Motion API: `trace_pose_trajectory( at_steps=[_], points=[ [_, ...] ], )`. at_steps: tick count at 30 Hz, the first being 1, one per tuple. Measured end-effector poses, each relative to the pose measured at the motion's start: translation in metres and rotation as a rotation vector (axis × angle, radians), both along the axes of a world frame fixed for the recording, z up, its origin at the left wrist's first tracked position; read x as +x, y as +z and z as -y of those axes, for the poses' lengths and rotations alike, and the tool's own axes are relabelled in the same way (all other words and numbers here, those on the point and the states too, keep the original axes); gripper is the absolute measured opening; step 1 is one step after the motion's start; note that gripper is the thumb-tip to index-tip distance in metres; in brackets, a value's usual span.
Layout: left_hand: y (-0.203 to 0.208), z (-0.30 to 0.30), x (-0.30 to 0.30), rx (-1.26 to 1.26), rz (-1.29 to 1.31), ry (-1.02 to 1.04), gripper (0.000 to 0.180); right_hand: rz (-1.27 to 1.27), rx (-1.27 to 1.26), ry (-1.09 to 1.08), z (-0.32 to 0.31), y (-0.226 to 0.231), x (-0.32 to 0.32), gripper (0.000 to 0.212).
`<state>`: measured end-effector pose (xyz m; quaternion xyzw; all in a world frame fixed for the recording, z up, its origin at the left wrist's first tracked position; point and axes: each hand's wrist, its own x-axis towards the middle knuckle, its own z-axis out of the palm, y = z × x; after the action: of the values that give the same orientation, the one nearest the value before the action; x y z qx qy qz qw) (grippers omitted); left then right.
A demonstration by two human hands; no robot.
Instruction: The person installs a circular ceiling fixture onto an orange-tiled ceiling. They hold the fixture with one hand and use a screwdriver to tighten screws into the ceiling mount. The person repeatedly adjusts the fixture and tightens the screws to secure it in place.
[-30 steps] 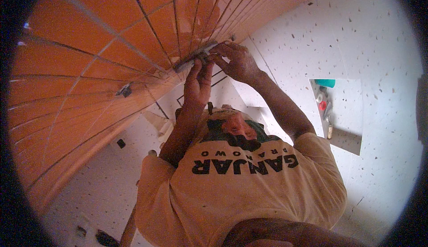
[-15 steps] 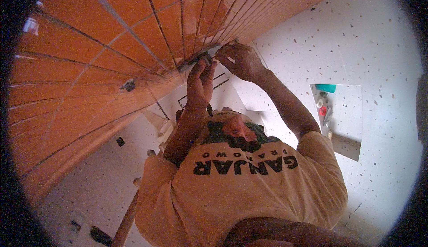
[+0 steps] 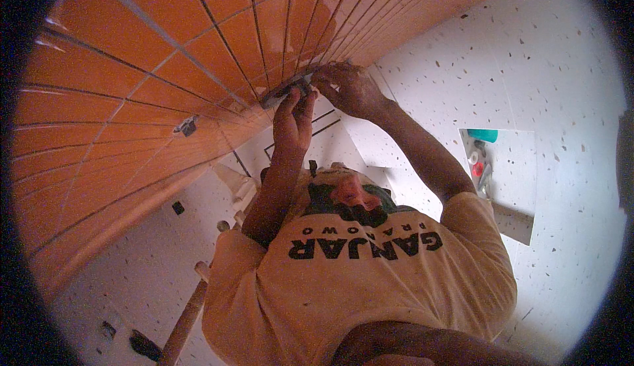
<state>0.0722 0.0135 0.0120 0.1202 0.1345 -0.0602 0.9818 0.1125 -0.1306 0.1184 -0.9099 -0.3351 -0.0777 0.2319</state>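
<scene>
Both of my hands are raised to an orange tiled wall (image 3: 224,29) with dark grout lines. They meet at a dark, grey-edged patch or recess (image 3: 276,94) in its surface. My left hand (image 3: 294,125) points its fingers up, with thumb and fingers pinched around a small greyish piece (image 3: 304,87) against the wall. Just to its right, my right hand (image 3: 353,92) bends in with curled fingers, their tips close to the same piece. What the right fingertips hold is hidden and too dim to make out.
A small grey fitting (image 3: 188,126) sticks out of the orange wall on the left. On the right, a white speckled wall (image 3: 561,69) has a niche (image 3: 518,194) with a teal container (image 3: 483,135) and a red item (image 3: 479,168). A wooden pole (image 3: 183,320) rises at lower left.
My right hand has shifted slightly left, its fingers a little closer to the left hand. The left hand keeps its pinch at the patch. The whole view has tilted slightly.
</scene>
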Motion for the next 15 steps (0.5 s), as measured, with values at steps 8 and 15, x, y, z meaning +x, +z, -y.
trace_pose_trajectory(
  at_steps=[8, 15],
  points=[
    [-0.007, -0.004, 0.0, 0.308, 0.118, -0.009, 0.029, 0.032, -0.013, -0.001, -0.006, 0.01, -0.003, 0.018],
    [-0.014, -0.003, -0.007, -0.112, 0.179, 0.024, 0.033, 0.086, 0.035, 0.085, -0.004, 0.011, 0.0, 0.015]
  ],
)
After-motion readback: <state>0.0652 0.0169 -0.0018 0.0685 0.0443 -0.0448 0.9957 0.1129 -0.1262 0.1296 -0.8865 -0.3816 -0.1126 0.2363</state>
